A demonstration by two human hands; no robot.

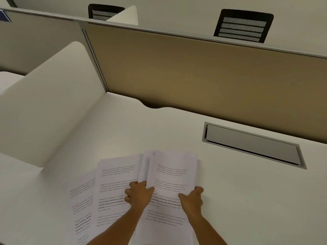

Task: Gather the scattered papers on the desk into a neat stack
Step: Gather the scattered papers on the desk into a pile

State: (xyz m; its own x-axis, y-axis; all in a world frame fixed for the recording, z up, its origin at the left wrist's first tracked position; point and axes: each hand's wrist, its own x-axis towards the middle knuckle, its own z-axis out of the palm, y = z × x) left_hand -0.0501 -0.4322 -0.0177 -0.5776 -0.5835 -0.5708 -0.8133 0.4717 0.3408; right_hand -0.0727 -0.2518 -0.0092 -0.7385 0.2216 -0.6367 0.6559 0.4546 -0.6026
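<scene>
Both hands clamp one gathered bundle (172,175): left hand (139,193) on its left edge, right hand (192,198) on its right. Loose sheets (115,188) lie just left on the bench (247,191), long axis running away from the person; left hand nearer.

1. The gathered stack of papers (172,175) is a thick bundle of white sheets printed with short blocks of black text, some lines in bold. It lies on the white desk (238,191) near its front edge, its far edges uneven and fanned.
2. A second sheaf (115,175) lies just left of it, its right edge tucked under the bundle, with the same printed paragraphs.
3. A loose sheet (81,200) pokes out from under that sheaf's left side, skewed and running off the bottom of the view.
</scene>
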